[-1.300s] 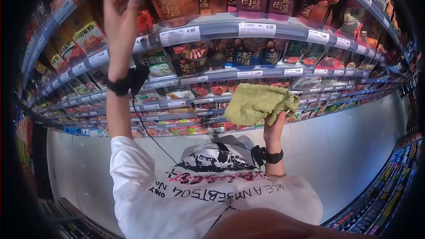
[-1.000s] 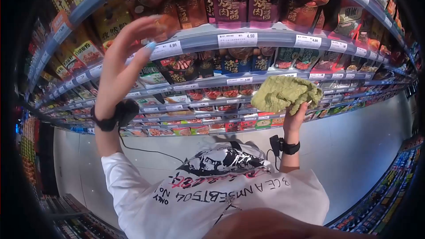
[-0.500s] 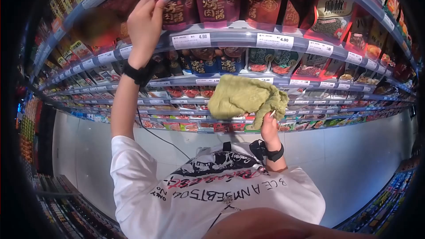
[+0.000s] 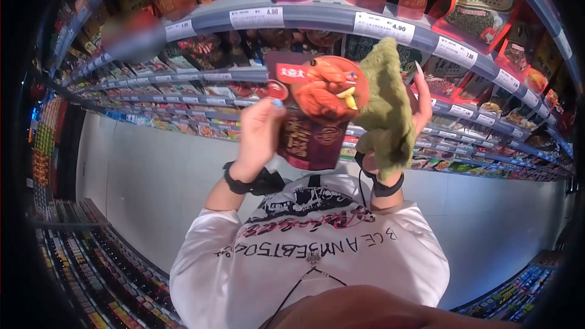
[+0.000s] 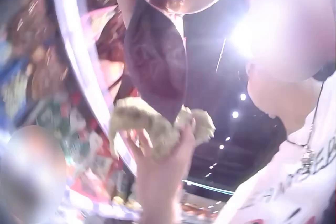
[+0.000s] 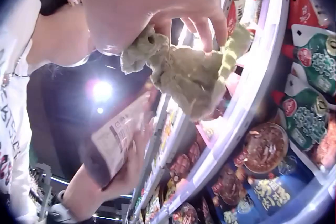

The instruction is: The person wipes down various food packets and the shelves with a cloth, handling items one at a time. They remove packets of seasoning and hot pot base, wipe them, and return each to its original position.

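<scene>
My left hand (image 4: 257, 134) pinches the left edge of a dark purple sauce pouch (image 4: 314, 140), whose front shows a picture of red-glazed food. The pouch is upright in front of my chest; its printed back (image 6: 118, 137) faces the right wrist camera. Beside it, my right hand (image 4: 421, 100) grips a crumpled green cloth (image 4: 390, 103), which overlaps the pouch's right edge in the head view. The right fingers spread behind the cloth (image 6: 191, 77), partly hidden by it. From the left wrist, the pouch (image 5: 157, 58) hangs blurred below the left hand, with the cloth beyond.
Curved store shelves with price tags (image 4: 385, 26) run across in front, packed with pouches and packets. A pepper pouch (image 4: 478, 15) stands at upper right. Tiled floor (image 4: 158, 164) lies below, and more stocked shelves (image 4: 91, 256) stand behind the person.
My left hand has come down from the upper shelf with the sauce pouch to chest height. My right hand has raised the cloth to the right, alongside the pouch.
</scene>
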The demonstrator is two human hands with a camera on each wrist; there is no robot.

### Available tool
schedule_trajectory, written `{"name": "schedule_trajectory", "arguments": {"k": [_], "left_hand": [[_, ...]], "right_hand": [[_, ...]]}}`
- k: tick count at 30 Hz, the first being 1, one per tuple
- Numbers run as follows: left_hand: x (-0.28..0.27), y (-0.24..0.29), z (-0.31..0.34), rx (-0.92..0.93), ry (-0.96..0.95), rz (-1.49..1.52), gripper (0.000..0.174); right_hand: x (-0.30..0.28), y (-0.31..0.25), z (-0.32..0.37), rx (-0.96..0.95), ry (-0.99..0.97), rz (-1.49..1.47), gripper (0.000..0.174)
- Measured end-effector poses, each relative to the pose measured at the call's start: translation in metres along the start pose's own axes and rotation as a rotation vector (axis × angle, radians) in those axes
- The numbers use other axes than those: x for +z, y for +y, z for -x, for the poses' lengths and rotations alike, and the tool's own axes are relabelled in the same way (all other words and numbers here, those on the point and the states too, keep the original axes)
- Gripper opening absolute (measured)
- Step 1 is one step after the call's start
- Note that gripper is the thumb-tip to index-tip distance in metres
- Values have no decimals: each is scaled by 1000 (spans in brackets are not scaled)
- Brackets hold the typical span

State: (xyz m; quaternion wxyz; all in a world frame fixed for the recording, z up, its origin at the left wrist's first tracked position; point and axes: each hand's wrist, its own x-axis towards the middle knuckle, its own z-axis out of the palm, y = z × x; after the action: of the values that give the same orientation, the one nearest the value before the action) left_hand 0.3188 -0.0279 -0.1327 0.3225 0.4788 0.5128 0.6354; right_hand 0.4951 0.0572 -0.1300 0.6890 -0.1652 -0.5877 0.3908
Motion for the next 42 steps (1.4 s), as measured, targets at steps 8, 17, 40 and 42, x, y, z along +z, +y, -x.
{"name": "schedule_trajectory", "arguments": {"k": [8, 17, 40, 42], "left_hand": [[26, -33, 36, -264, 161, -56, 30], [42, -37, 38, -647, 511, 997, 27], [49, -23, 33, 31, 430, 54, 9], [16, -28, 2, 223, 537, -33, 11]], "right_hand": [[-34, -8, 21, -73, -263, 428, 53], [-10, -5, 39, -71, -1291, 560, 43], [-24, 26, 57, 597, -707, 181, 18], [-21, 26, 54, 578, -730, 306, 14]]}}
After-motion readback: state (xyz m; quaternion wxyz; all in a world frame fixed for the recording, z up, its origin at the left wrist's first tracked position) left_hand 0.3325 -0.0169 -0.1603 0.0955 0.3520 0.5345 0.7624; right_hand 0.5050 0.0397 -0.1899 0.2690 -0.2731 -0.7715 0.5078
